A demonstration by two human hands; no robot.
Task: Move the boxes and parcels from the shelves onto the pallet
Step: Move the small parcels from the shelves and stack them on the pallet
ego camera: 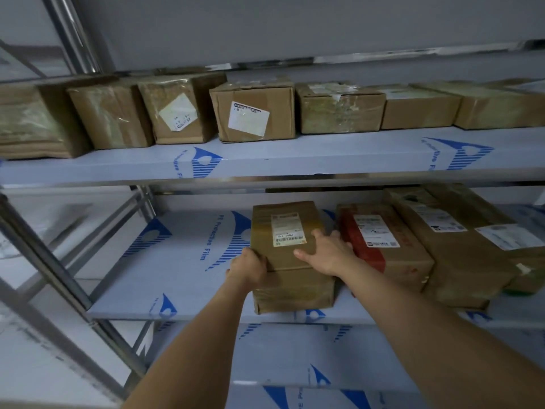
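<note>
- Box [290,255], brown cardboard with a white label on top, lies on the middle shelf [182,276], its near end at the shelf's front edge, both hands on it.
- Rack [59,270] of metal posts carries three visible shelves, each covered in pale film printed with blue logos; the lowest shelf [280,358] shows only film.
- Top shelf [295,154] holds a row of seven brown boxes [255,113], side by side, two with white labels facing out.
- Middle shelf holds four parcels in all: the gripped box, a red-taped box [383,246] just to its right, and two larger boxes [460,249] farther right, close together.
- Red-taped box stands near the gripped box's right side, leaving only a narrow gap where the right hand's fingers reach.
- Left of the gripped box the shelf shows only its film.
- Left hand [247,268] curls round the box's near left corner, fingers wrapped over the top edge.
- Right hand [327,253] lies spread on the box's top right, thumb on the top face, fingers bent over the right edge.
</note>
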